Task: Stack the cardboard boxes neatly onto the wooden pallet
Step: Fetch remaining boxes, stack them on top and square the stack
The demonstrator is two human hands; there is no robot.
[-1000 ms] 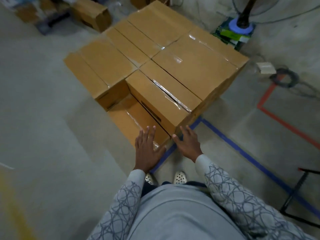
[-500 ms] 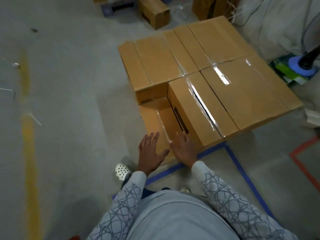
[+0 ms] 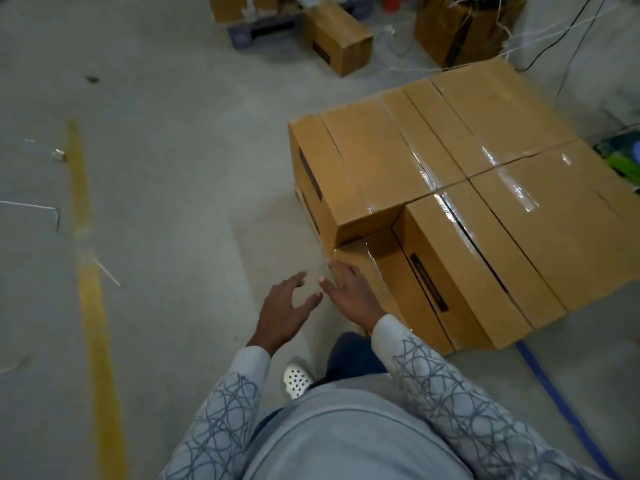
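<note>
The stacked boxes (image 3: 485, 174) are judged nearly complete; one corner slot (image 3: 367, 259) is left unfilled. Fingers of left hand (image 3: 282, 315) and right hand (image 3: 351, 294) are released.

Blur: left grip (image 3: 287, 306) is smearing with motion, finger outlines washing out. The right grip (image 3: 349, 294) is overlapping the corner of the low box (image 3: 377, 261); contact is not resolving. The dark labels (image 3: 428, 287) on box sides are reading only as smudges. The box stack (image 3: 485, 188) is running off the right edge and covering whatever lies beneath. A green item (image 3: 620, 157) is also being cropped there.
</note>
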